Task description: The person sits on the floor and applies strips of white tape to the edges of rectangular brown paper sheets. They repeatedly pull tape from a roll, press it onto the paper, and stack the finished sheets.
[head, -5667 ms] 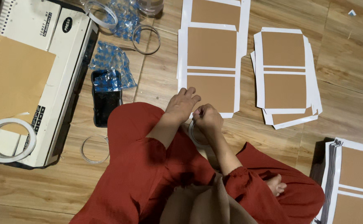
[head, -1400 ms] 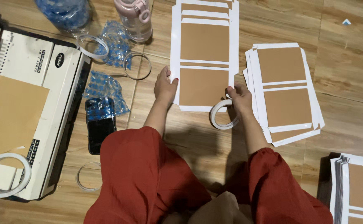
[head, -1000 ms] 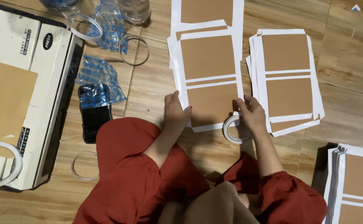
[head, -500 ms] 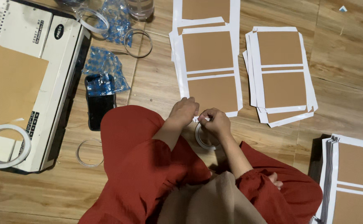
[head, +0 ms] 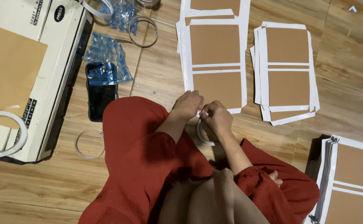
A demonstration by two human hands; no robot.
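Down at the near edge of the closest white-and-brown sheet, both hands meet over a small white tape roll. The left hand is curled shut, its fingertips pinching at the top of the roll, seemingly on the tape's loose end, though that end is too small to make out. The right hand is closed around the roll from the right side, holding it just above the wooden floor, between the person's red-clad knees. The roll stands roughly on edge, tilted, with its lower arc showing below the fingers.

Beside the closest sheet lies a second stack of the same sheets, and a third stack sits at the lower right, well apart from the hands. To the left, a black phone lies on the floor with a crumpled blue plastic wrapper partly over it. A white binding machine fills the left edge, with a larger tape roll resting on its near end. An empty clear ring lies near the left knee
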